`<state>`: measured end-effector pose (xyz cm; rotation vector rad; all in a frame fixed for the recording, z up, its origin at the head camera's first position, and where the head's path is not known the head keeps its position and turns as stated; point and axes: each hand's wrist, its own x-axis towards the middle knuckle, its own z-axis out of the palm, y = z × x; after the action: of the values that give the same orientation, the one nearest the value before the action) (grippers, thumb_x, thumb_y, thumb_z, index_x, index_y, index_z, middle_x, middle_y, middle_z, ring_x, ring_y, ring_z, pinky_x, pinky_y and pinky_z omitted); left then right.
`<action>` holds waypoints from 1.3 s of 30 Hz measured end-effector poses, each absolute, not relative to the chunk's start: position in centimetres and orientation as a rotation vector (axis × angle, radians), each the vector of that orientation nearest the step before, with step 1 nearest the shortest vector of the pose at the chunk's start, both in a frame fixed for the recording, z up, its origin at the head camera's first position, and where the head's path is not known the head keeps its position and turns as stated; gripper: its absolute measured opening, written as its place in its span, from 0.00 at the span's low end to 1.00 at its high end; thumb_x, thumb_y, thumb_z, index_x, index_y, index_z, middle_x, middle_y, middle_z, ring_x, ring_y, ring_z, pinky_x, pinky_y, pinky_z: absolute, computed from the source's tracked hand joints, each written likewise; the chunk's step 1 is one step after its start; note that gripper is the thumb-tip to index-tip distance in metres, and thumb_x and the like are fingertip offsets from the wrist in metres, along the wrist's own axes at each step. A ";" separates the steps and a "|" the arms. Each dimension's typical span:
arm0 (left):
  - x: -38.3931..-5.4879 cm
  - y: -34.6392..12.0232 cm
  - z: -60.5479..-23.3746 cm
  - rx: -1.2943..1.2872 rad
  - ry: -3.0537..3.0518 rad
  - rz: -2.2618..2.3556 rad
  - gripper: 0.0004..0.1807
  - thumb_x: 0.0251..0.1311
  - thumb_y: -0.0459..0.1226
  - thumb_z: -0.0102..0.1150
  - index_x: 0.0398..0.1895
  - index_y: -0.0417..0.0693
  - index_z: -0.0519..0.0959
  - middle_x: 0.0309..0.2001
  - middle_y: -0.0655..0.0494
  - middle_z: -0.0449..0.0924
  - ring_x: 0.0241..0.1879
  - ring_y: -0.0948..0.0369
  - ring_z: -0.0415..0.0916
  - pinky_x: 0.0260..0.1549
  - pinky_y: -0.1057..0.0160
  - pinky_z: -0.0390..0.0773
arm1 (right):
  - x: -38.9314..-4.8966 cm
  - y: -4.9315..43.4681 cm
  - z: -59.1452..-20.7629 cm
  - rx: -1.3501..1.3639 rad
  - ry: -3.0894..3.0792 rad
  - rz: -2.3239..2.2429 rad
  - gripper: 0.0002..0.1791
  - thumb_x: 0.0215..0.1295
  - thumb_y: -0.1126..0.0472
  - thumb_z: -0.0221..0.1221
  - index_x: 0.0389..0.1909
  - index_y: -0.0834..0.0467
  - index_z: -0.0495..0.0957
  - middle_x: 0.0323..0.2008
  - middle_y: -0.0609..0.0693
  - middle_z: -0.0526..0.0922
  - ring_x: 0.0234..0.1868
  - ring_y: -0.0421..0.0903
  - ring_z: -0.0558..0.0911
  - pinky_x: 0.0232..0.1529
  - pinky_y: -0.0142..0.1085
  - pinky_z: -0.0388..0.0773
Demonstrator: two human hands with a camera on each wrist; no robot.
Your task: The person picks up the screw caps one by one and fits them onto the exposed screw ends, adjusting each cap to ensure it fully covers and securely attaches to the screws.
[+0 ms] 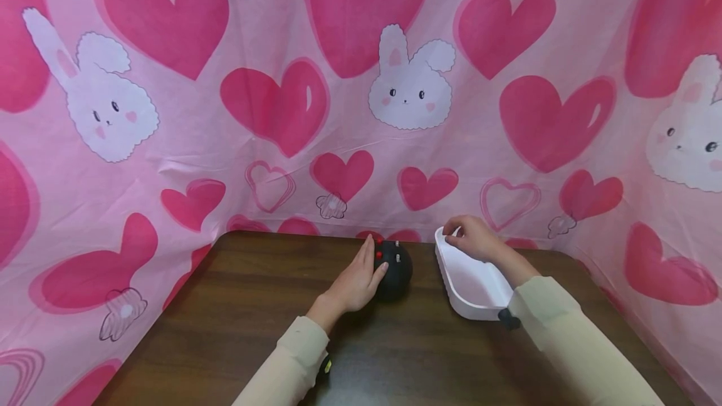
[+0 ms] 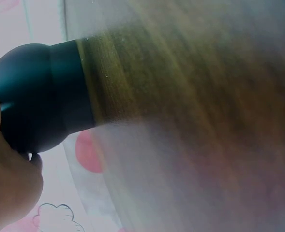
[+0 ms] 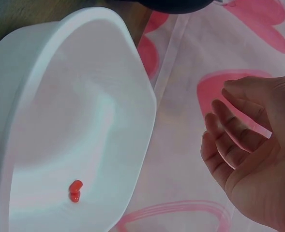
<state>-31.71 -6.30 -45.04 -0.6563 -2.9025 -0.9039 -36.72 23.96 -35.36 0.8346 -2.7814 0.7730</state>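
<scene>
A black ball-shaped object (image 1: 395,281) on a narrower base stands on the table, small red and silver pegs on its top. My left hand (image 1: 356,277) holds it at its left side, fingers straight along it and thumb across the front. In the left wrist view the black object (image 2: 40,96) shows its rounded body and base. Over the far end of a white basin (image 1: 470,281), my right hand (image 1: 474,238) hovers with fingers loosely bent. The right wrist view shows nothing in that hand (image 3: 253,145). A small glossy red piece (image 3: 75,191) lies inside the basin.
The brown wooden table (image 1: 237,318) ends at a pink cloth (image 1: 271,36) printed with hearts and rabbits, which hangs behind and along the sides. The basin stands to the right of the black object, with a gap between them.
</scene>
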 end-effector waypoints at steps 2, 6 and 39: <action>-31.7 -6.3 -45.0 -0.659 -2.901 -0.900 0.47 0.77 0.62 0.35 0.83 0.45 0.33 0.84 0.52 0.33 0.82 0.55 0.39 0.77 0.53 0.50 | -36.9 24.1 -35.5 0.827 -2.783 0.788 0.07 0.63 0.69 0.62 0.40 0.67 0.84 0.36 0.56 0.86 0.35 0.49 0.80 0.32 0.37 0.79; -31.8 -6.3 -45.1 -0.667 -2.889 -0.909 0.47 0.77 0.62 0.35 0.83 0.45 0.33 0.84 0.51 0.33 0.82 0.53 0.40 0.76 0.51 0.52 | -37.2 24.6 -35.7 0.841 -2.775 0.823 0.07 0.63 0.70 0.61 0.39 0.69 0.83 0.35 0.57 0.86 0.32 0.48 0.80 0.31 0.37 0.79; -32.0 -6.7 -45.3 -0.686 -2.888 -0.922 0.47 0.76 0.62 0.35 0.83 0.45 0.34 0.84 0.51 0.33 0.82 0.53 0.39 0.76 0.51 0.51 | -40.0 26.8 -36.9 0.722 -2.940 0.713 0.12 0.63 0.70 0.63 0.45 0.73 0.81 0.38 0.63 0.84 0.39 0.57 0.82 0.46 0.54 0.83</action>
<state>-31.97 -6.70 -45.29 -0.6865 -2.8879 -0.9223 -40.02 26.82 -36.88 0.7221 -2.9403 0.7134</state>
